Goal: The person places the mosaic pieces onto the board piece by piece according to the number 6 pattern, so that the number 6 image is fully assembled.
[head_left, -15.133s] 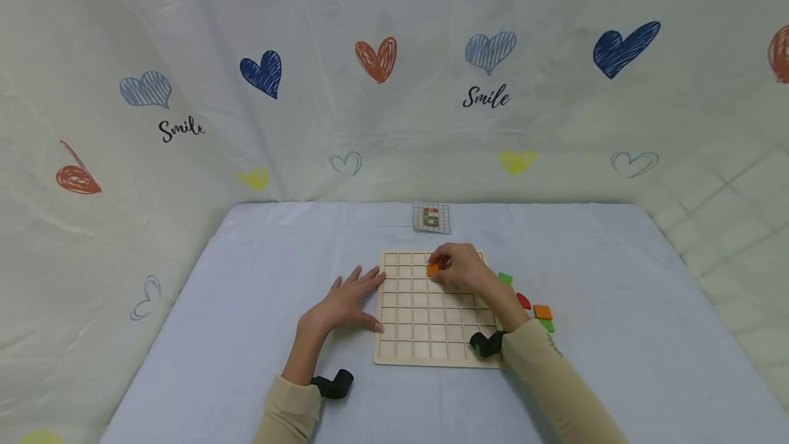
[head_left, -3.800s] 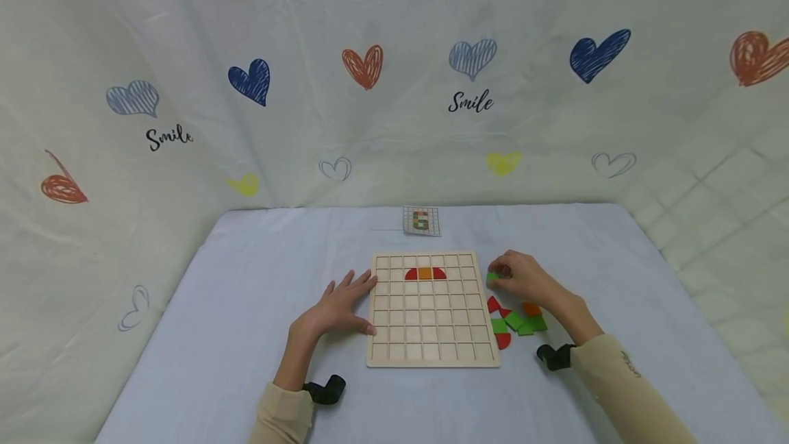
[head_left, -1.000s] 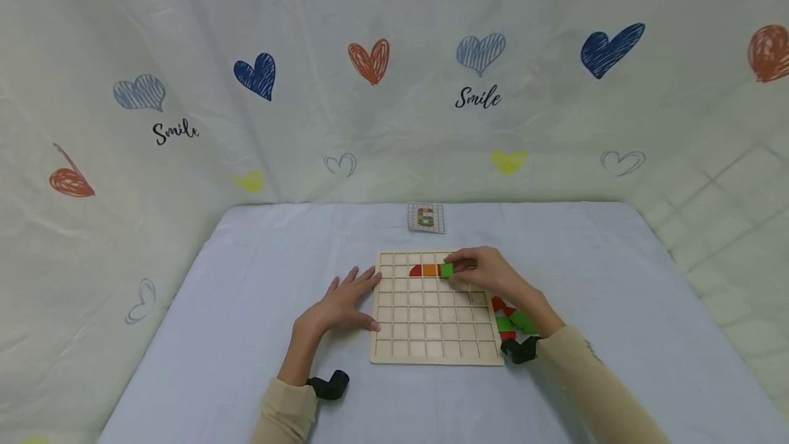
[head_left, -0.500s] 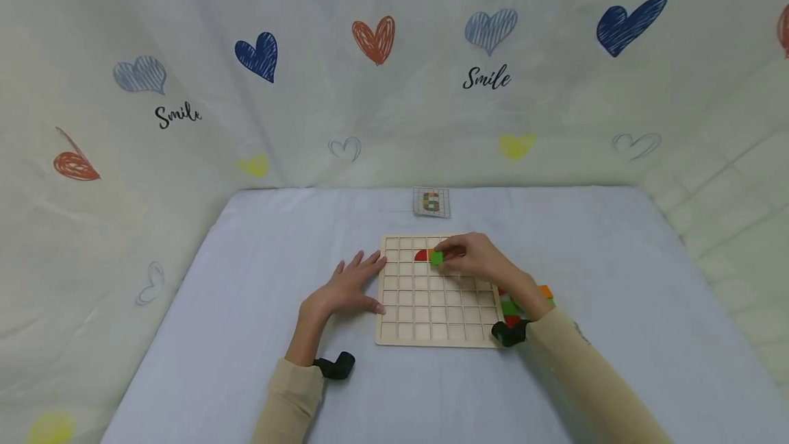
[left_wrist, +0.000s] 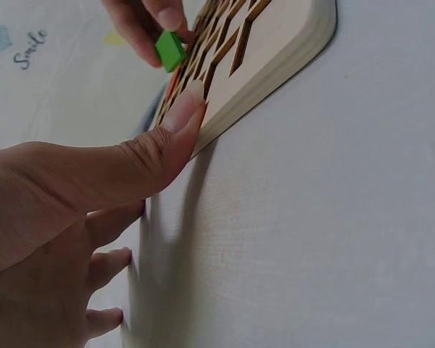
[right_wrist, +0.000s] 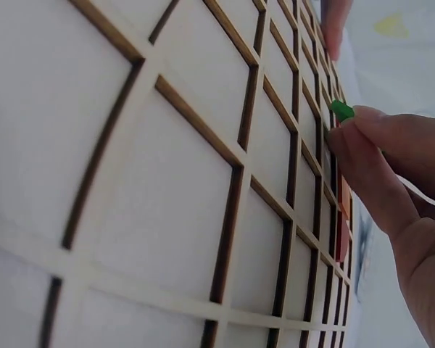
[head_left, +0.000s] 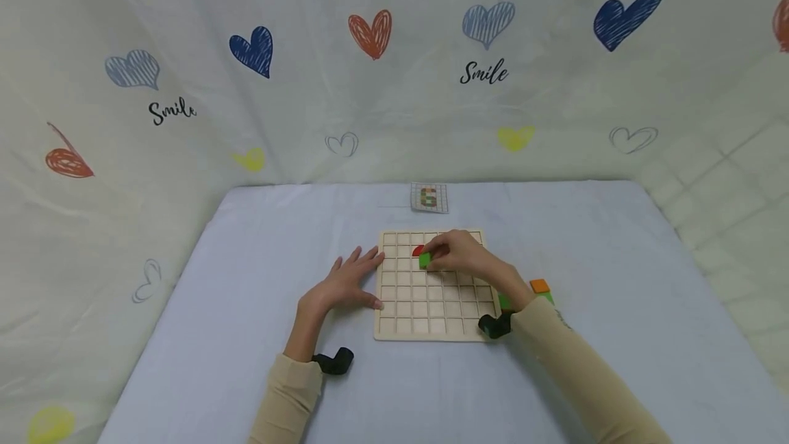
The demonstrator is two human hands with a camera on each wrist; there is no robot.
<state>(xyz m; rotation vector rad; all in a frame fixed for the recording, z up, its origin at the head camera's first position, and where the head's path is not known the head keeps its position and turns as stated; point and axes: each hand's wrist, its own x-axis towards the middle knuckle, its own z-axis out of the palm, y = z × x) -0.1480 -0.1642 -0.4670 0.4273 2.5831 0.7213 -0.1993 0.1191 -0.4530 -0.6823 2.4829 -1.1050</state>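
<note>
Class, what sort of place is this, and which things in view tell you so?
Probably a small curtained-off booth for tabletop activities: heart-printed sheeting rises behind a white-covered table, which bears a gridded wooden board.

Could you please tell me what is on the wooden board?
An orange piece and red pieces lie on it; the right hand holds a green piece over it, hiding part of it from the head view.

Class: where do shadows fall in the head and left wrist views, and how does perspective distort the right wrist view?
Head: a soft shadow along the right sleeve; left wrist: another on the white cloth beside the left hand; right wrist: near cells of the board loom large while far ones crowd together.
</note>
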